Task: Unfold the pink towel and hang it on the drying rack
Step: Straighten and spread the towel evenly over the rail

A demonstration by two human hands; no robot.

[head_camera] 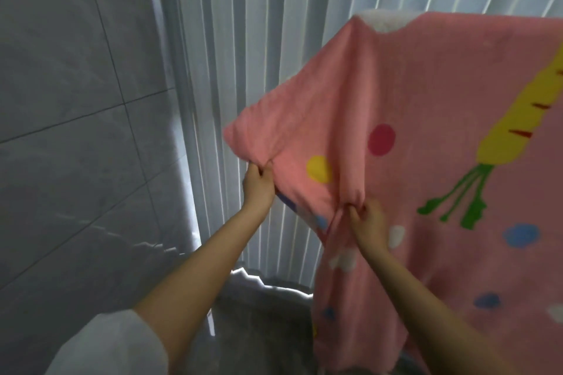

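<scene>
Head view: pink towel [420, 119] is hanging draped from the top right, in front of the white blinds [243, 55]. Left hand [259, 184] is pinching a bunched fold near its left corner; right hand [370, 218] is pinching another fold lower down. Rack itself is hidden.

Both hands, left hand [259, 183] and right hand [367, 216], pinch the draped pink towel [426, 100].

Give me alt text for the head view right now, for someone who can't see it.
Both hands pinch a pink towel that drapes from above: the left hand pulls a corner out to the left, the right hand grips a bunched fold lower down. The towel shows a yellow carrot and coloured dots; pale vertical blinds hang behind.
</scene>
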